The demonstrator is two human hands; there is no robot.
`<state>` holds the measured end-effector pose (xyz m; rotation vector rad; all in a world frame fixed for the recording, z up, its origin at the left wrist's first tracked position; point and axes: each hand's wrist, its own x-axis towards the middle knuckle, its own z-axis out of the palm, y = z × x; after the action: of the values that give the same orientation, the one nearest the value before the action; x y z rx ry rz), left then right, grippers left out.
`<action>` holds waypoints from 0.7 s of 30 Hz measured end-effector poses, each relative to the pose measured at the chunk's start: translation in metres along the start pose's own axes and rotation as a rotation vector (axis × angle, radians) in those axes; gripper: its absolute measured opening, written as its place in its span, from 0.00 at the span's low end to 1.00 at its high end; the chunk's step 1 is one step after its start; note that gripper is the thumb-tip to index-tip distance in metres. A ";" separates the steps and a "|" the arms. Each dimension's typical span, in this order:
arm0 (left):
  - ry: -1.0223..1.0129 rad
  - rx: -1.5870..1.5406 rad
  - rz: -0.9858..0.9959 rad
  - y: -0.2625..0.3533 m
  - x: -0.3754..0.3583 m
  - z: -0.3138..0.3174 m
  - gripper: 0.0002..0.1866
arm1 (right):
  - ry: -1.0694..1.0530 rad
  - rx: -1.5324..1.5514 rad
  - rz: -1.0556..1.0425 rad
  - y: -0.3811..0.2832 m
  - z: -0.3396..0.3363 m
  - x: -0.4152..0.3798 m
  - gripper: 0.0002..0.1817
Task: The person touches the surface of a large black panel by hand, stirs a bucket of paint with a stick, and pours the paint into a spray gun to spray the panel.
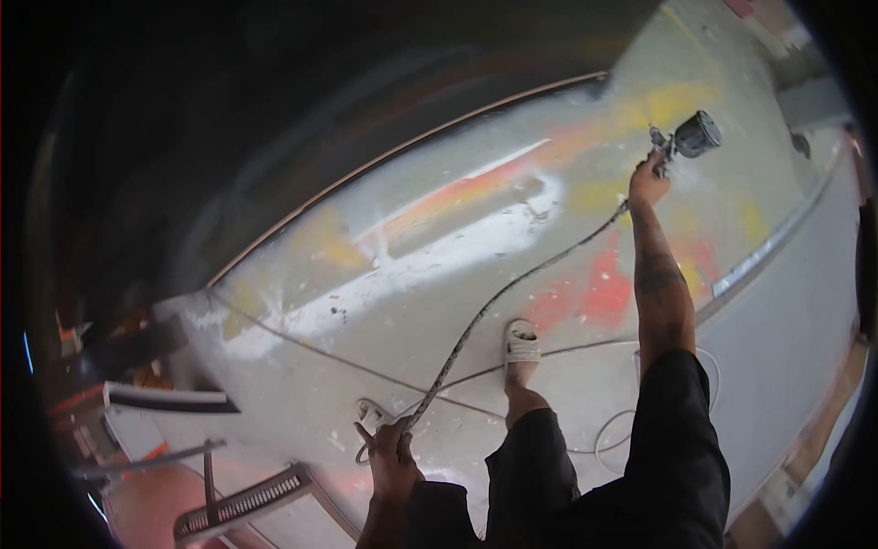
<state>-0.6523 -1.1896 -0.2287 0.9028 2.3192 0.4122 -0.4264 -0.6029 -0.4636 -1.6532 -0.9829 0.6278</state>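
Note:
My right hand (649,181), its arm stretched out ahead, is closed around the handle of a spray gun (699,134) with a dark, paint-stained cup. From the gun a speckled dark air hose (496,298) curves down and back toward my body. Low in the view, my left hand (393,462) grips this hose, with one finger sticking out. To the left of the gun, a long dark panel (366,110) with a thin copper-coloured edge fills the upper left; its exact kind is not plain.
Yellow, red and white paint marks the grey floor (439,334). Thin cables (366,371) cross it near my sandals (522,340). A slotted dark part (242,503) and a white-and-black strip (169,399) are at lower left. A pale grey panel (777,320) runs along the right.

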 end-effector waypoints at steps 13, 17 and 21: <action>0.238 -0.014 -0.231 -0.191 -0.104 -0.100 0.18 | -0.704 0.164 -0.076 -0.048 0.076 -0.414 0.18; 0.299 -0.050 -0.332 -0.266 -0.151 -0.125 0.18 | -0.887 0.136 -0.108 -0.066 0.105 -0.559 0.18; 0.333 -0.123 -0.450 -0.326 -0.191 -0.146 0.18 | -1.085 0.185 -0.134 -0.082 0.137 -0.699 0.15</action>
<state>-0.7982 -1.5656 -0.1915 0.2474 2.6676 0.5325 -0.9249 -1.1179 -0.4770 -1.0019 -1.6967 1.5352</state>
